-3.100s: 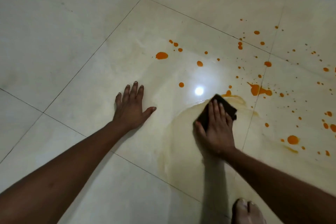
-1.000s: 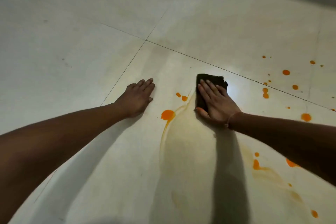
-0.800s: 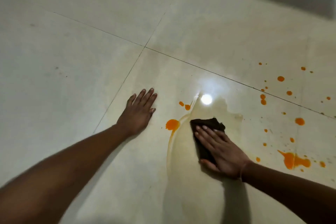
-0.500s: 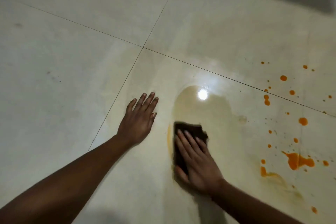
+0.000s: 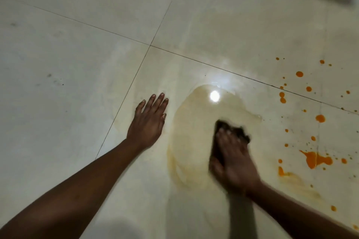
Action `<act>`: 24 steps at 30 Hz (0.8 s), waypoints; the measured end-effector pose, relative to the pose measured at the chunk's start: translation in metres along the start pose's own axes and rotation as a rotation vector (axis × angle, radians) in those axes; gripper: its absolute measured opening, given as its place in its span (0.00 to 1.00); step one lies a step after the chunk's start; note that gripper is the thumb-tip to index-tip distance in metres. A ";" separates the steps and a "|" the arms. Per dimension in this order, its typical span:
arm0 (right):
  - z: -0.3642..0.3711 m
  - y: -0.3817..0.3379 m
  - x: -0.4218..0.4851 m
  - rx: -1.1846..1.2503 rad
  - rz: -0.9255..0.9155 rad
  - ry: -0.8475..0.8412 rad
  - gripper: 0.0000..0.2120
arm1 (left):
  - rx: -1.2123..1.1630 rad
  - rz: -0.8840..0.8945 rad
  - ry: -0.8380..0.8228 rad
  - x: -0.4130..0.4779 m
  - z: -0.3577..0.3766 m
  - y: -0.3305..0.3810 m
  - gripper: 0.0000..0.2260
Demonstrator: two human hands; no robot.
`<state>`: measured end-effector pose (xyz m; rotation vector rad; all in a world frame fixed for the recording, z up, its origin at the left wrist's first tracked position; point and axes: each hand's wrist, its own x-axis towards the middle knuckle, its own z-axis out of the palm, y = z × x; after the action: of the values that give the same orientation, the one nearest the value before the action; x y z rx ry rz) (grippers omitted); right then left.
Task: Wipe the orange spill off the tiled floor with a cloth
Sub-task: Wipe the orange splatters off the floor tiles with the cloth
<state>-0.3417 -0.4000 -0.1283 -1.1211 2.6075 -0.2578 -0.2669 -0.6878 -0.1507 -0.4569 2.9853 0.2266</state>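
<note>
Orange spill (image 5: 315, 158): blobs left of cloth (image 5: 233, 129) now gone, pale wet film (image 5: 194, 132) in their place; thick remainder lying right of cloth. Cloth shifted rightward, pressed under flat-fingered right hand (image 5: 235, 163). Left hand (image 5: 148, 122), left of cloth, spread on floor (image 5: 77, 54), holding nothing. Remainder judged next.

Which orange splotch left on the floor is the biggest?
The ragged, spiky splat to the right of the right hand; the others are small round drops or specks.
</note>
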 end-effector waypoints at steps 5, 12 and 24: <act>0.027 -0.093 0.070 0.030 0.009 -0.016 0.40 | -0.014 0.013 0.022 0.001 0.005 -0.003 0.23; -0.017 0.033 0.010 0.043 0.338 0.076 0.41 | -0.017 -0.012 -0.001 0.000 -0.003 0.002 0.24; 0.001 -0.007 0.013 -0.019 0.030 0.013 0.39 | -0.028 -0.015 0.004 0.002 0.002 0.003 0.24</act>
<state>-0.3453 -0.4149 -0.1293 -1.0895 2.6414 -0.2351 -0.2692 -0.6854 -0.1529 -0.4836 2.9850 0.2661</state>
